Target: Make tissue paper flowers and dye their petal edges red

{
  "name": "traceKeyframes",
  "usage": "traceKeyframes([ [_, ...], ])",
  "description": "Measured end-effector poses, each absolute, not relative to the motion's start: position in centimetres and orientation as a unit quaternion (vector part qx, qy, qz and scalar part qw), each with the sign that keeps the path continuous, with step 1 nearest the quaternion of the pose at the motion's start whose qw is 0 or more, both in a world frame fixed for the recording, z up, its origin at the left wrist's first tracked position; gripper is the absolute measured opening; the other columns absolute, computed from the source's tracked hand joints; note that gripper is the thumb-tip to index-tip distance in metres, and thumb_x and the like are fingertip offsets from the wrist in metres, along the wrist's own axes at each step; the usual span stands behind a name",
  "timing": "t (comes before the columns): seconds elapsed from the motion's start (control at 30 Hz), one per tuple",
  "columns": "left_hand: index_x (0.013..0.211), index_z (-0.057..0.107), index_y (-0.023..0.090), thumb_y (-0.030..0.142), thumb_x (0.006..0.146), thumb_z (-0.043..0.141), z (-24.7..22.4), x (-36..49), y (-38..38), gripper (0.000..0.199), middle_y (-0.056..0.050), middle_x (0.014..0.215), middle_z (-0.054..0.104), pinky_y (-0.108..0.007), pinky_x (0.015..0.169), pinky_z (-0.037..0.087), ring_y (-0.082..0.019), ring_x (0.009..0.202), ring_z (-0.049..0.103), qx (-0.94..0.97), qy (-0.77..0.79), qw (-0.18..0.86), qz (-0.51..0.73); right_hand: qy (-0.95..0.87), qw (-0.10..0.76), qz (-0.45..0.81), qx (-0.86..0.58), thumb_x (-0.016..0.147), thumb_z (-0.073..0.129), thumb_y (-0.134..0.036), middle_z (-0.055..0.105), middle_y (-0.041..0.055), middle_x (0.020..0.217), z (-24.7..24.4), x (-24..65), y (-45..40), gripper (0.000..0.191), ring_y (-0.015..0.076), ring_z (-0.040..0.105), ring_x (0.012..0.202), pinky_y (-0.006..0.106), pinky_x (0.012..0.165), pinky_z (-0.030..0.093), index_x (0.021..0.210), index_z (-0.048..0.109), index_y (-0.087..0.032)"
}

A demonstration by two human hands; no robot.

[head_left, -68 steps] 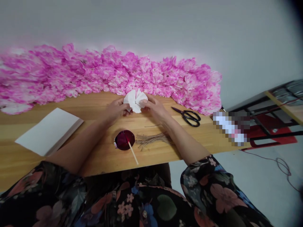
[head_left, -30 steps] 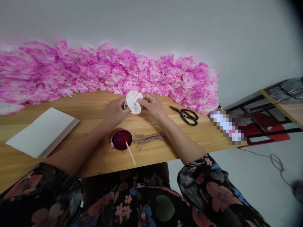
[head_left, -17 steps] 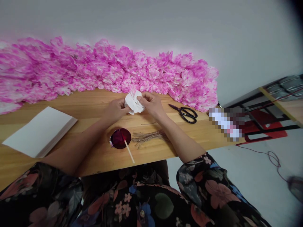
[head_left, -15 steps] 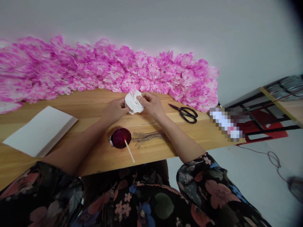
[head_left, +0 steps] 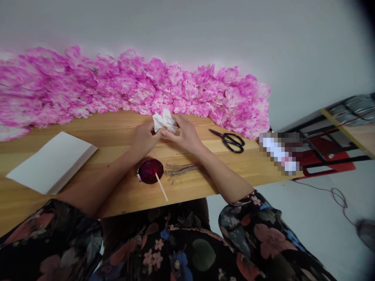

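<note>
A crumpled white paper flower (head_left: 165, 121) is held between my two hands over the middle of the table. My left hand (head_left: 145, 137) grips its left and lower side. From the right, my right hand (head_left: 186, 134) closes around it, the thumb pressed low against it and the fingers behind. Below my hands sits a small bowl of dark red liquid (head_left: 149, 172), and a thin wooden stick (head_left: 161, 187) leans out of it toward me. A bundle of thin brown stems (head_left: 183, 170) lies right of the bowl, partly under my right forearm.
Pink and white paper flowers (head_left: 140, 82) are heaped along the wall at the back of the wooden table (head_left: 111, 121). Black-handled scissors (head_left: 231, 141) lie to the right. A stack of white paper (head_left: 52, 162) lies at the left. A blurred-out item (head_left: 279, 154) is at the right end.
The paper flower has been tilted and gathered more tightly, its opening turned upward. Both hands have drawn together beneath it, and my right thumb has moved down to its base.
</note>
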State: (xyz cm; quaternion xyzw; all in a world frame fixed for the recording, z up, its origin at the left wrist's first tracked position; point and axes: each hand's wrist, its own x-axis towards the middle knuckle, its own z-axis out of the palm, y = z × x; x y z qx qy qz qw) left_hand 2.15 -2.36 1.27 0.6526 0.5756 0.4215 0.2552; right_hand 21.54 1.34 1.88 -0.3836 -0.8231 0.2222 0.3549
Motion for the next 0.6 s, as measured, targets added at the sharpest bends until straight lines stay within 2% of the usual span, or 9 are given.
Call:
traceKeyframes([
  [0.13,0.079,0.068,0.02,0.041,0.092,0.069,1.5,2.1,-2.6,0.025,0.0,0.071,0.067,-0.029,0.066,0.041,-0.018,0.069,0.06,0.686,0.543,0.261,0.408,-0.793,0.389,0.256,-0.393,0.098,0.072,-0.041,0.078,0.0096,0.116,1.5,21.9,1.9,0.028,0.0259,0.068,0.104,0.041,0.097,0.055,0.115,0.074,-0.02],
  [0.23,0.085,0.07,0.021,0.048,0.093,0.073,1.3,1.8,-2.3,0.028,0.0,0.075,0.07,-0.028,0.066,0.045,-0.017,0.07,0.061,0.658,0.548,0.249,0.453,-0.746,0.428,0.318,-0.399,0.095,0.07,-0.038,0.076,0.0046,0.103,1.1,22.0,2.2,0.021,0.0221,0.065,0.094,0.037,0.089,0.052,0.104,0.075,-0.021],
  [0.33,0.104,0.071,0.022,0.046,0.089,0.079,0.7,1.2,-1.4,0.029,-0.004,0.099,0.077,-0.027,0.074,0.055,-0.018,0.085,0.069,0.604,0.524,0.257,0.543,-0.702,0.46,0.381,-0.388,0.089,0.074,-0.044,0.07,0.0006,0.09,1.1,21.9,2.2,0.024,0.0189,0.059,0.084,0.034,0.079,0.048,0.098,0.073,-0.022],
  [0.4,0.124,0.068,0.024,0.043,0.084,0.084,0.3,0.9,-0.8,0.047,-0.009,0.126,0.077,-0.031,0.087,0.061,-0.022,0.108,0.073,0.593,0.475,0.292,0.581,-0.685,0.472,0.41,-0.374,0.087,0.077,-0.048,0.067,-0.0009,0.086,1.3,21.7,2.0,0.027,0.0175,0.057,0.08,0.033,0.076,0.046,0.094,0.073,-0.022],
  [0.47,0.141,0.061,0.026,0.043,0.081,0.087,0.1,0.8,-0.5,0.068,-0.013,0.145,0.07,-0.037,0.099,0.062,-0.028,0.128,0.07,0.598,0.425,0.346,0.585,-0.673,0.475,0.439,-0.358,0.085,0.081,-0.054,0.067,-0.0013,0.085,1.6,21.6,1.7,0.034,0.0169,0.057,0.079,0.032,0.076,0.046,0.092,0.073,-0.022],
  [0.53,0.147,0.057,0.025,0.047,0.081,0.088,0.3,1.0,-0.6,0.076,-0.016,0.149,0.068,-0.04,0.104,0.062,-0.031,0.134,0.068,0.607,0.394,0.407,0.558,-0.662,0.469,0.47,-0.347,0.081,0.085,-0.065,0.068,-0.0011,0.085,2.0,21.4,1.5,0.045,0.0173,0.058,0.08,0.033,0.076,0.047,0.092,0.073,-0.023],
  [0.6,0.146,0.059,0.024,0.049,0.079,0.088,0.8,1.3,-1.0,0.077,-0.015,0.144,0.07,-0.04,0.103,0.062,-0.031,0.13,0.071,0.611,0.382,0.45,0.528,-0.654,0.457,0.493,-0.346,0.075,0.088,-0.074,0.07,-0.0006,0.086,2.3,21.3,1.4,0.055,0.0182,0.06,0.081,0.033,0.078,0.05,0.091,0.072,-0.024],
])
